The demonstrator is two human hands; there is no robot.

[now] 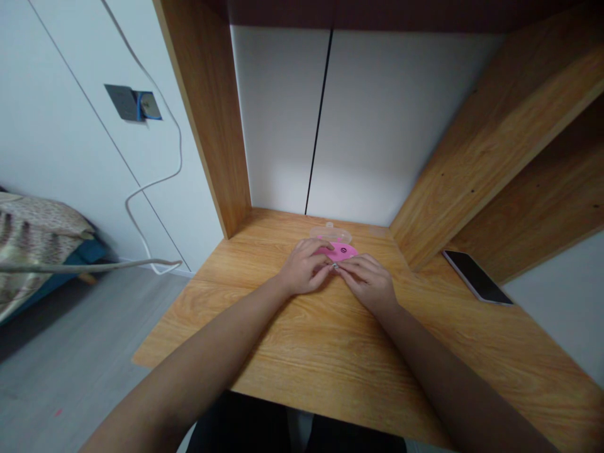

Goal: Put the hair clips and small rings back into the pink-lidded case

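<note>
We had the pink case (340,251) sitting near the counter's (302,352) back edge, left hand (302,269) and right hand (368,283) both in a pinching grip on its front edge, probably to steady it.

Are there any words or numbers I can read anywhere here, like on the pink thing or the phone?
None can be read.
Pink object under the left hand and right hand: a dark oval mark, too small and blurred to read.
Phone: screen dark, no text.
Wall socket: no lettering visible.
</note>
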